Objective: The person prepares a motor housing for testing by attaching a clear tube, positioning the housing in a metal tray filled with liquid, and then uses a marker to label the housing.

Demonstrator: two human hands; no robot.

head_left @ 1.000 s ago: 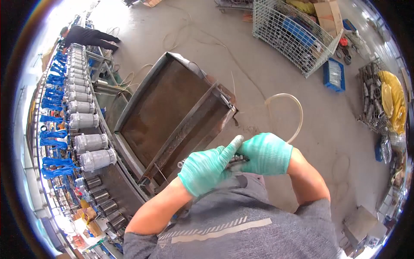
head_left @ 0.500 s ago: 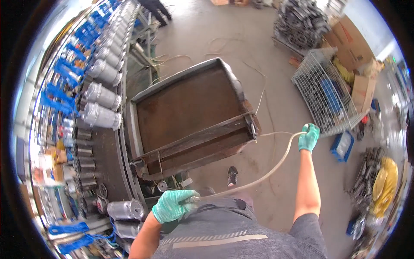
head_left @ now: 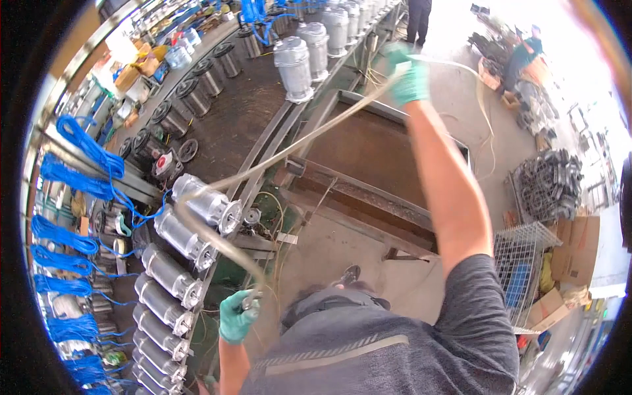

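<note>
A pale, flexible hose [head_left: 309, 138] runs in a loop between my two gloved hands. Low on the left, my left hand [head_left: 236, 319] in a green glove is closed around the hose's end, where a small metal fitting [head_left: 249, 303] shows. My right hand [head_left: 408, 82], also green-gloved and blurred by motion, is raised far ahead with its fingers wrapped round the hose. Beyond it the hose trails off to the right and down toward the floor. The hose's near bend passes over silver cylindrical motor housings [head_left: 204, 197] on the bench.
Silver motor housings with blue cable bundles [head_left: 69, 260] line the bench [head_left: 230, 128] at left. A rusty metal tray [head_left: 368, 148] stands ahead, partly behind my right arm. At right are a wire cage [head_left: 523, 253], cardboard boxes [head_left: 576, 247] and piled dark parts [head_left: 550, 184]. Two people are farther off.
The view has turned left toward the bench. My right hand has swung from the right side up and far ahead, carrying the hose, which now loops over the bench. My left hand keeps the hose end.
</note>
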